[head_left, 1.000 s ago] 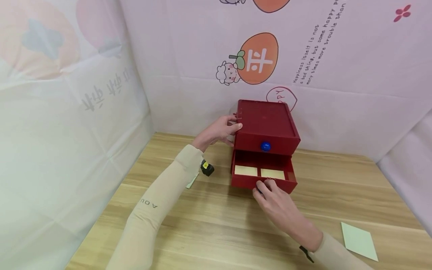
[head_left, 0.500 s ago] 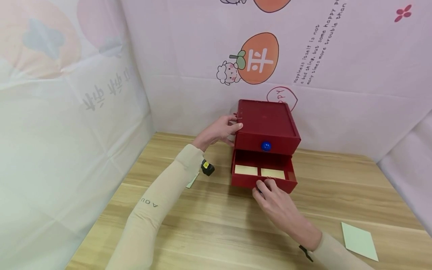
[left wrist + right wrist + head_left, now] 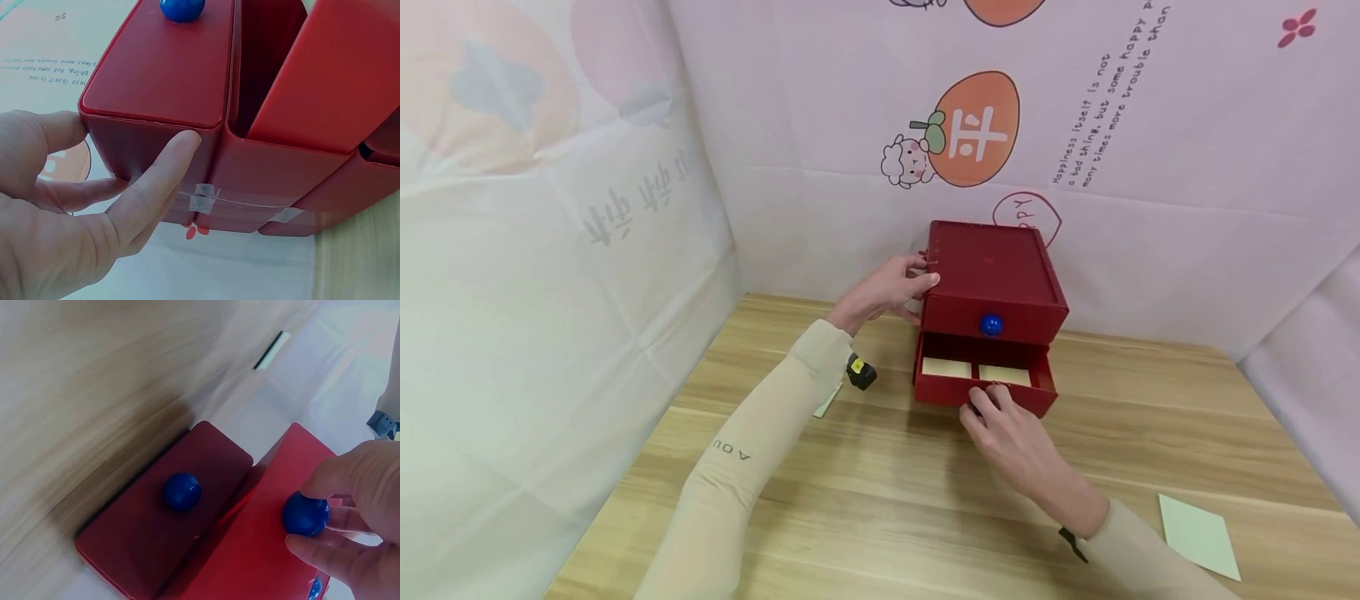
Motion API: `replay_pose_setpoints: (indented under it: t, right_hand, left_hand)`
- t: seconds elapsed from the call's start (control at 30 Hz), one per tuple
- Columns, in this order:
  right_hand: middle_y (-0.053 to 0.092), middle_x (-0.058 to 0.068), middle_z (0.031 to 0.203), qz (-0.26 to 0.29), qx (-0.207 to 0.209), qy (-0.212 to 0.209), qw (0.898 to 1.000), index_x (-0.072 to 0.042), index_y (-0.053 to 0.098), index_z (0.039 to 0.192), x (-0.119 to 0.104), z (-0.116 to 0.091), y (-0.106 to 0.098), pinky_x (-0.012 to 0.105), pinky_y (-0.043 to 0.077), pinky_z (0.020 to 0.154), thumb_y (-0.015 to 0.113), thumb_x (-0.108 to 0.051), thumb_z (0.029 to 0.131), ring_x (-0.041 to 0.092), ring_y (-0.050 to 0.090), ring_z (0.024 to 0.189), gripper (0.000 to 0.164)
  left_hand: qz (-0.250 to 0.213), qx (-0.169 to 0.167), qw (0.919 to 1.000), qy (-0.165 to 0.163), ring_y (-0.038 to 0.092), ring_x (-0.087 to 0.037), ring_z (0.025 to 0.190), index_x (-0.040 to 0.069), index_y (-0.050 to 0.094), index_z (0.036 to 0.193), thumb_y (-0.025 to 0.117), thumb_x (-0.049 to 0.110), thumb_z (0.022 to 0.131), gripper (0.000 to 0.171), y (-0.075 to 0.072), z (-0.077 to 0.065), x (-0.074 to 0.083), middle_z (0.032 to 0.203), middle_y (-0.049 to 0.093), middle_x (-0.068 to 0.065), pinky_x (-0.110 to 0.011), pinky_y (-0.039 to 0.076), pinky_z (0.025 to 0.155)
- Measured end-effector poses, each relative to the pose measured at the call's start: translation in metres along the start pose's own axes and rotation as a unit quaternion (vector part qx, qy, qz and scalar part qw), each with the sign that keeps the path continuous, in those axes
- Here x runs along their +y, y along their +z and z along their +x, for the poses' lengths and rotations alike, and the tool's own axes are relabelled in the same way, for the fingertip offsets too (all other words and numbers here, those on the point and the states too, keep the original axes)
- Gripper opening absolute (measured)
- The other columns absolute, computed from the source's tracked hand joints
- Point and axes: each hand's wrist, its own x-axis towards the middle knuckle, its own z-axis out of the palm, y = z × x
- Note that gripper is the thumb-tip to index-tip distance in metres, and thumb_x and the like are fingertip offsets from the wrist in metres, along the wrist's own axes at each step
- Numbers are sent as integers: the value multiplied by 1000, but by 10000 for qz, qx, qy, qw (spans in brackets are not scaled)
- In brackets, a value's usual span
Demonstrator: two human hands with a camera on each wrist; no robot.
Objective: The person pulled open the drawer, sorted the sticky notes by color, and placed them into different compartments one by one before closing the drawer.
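A dark red drawer cabinet [image 3: 992,262] stands at the back of the table. Its middle drawer [image 3: 943,389] is partly pulled out and holds two pale yellow paper pads [image 3: 947,367]. My right hand [image 3: 1018,442] pinches that drawer's round blue knob [image 3: 305,514] between thumb and fingers. At the cabinet's upper left corner, my left hand [image 3: 883,292] rests with extended fingers, the thumb over the top edge and other fingers against the side. The top drawer [image 3: 951,317] and bottom drawer [image 3: 150,525] are closed, each with a blue knob.
A pale green square sheet [image 3: 1198,536] lies on the wooden table [image 3: 880,500] at the right. Another pale slip [image 3: 827,402] shows beside the left sleeve, partly hidden. Printed white cloth [image 3: 820,125] hangs behind the cabinet and along both sides.
The middle drawer has slid slightly inward, with my right hand moving forward on its knob. My left hand stays where it was on the cabinet.
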Motion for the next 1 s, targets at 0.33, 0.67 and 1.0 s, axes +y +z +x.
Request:
replay_pose_setpoints:
  t: [0.33,0.67,1.0]
  right_hand:
    - [58,19,101,132,295,44,9995,3,62,96,17,9,15,34,51,43,12,-6,106,35,50,84,52]
    - [58,19,103,-20,154,59,9999,1,63,97,28,14,26,32,52,44,17,-4,106,34,50,85,47]
    - [57,20,106,-51,-84,107,9999,2,63,100,35,15,33,35,55,48,35,3,102,37,50,90,28]
  left_hand:
    - [-78,11,10000,-7,50,-40,129,6,26,154,56,24,101,64,1,0,0,150,37,-18,-57,57,87]
    - [75,33,10000,-11,51,-38,129,7,26,154,56,26,101,64,1,0,0,150,38,-18,-49,62,79]
    - [64,33,10000,8,52,-38,127,7,26,154,55,26,101,64,1,0,0,149,39,-18,-50,61,79]
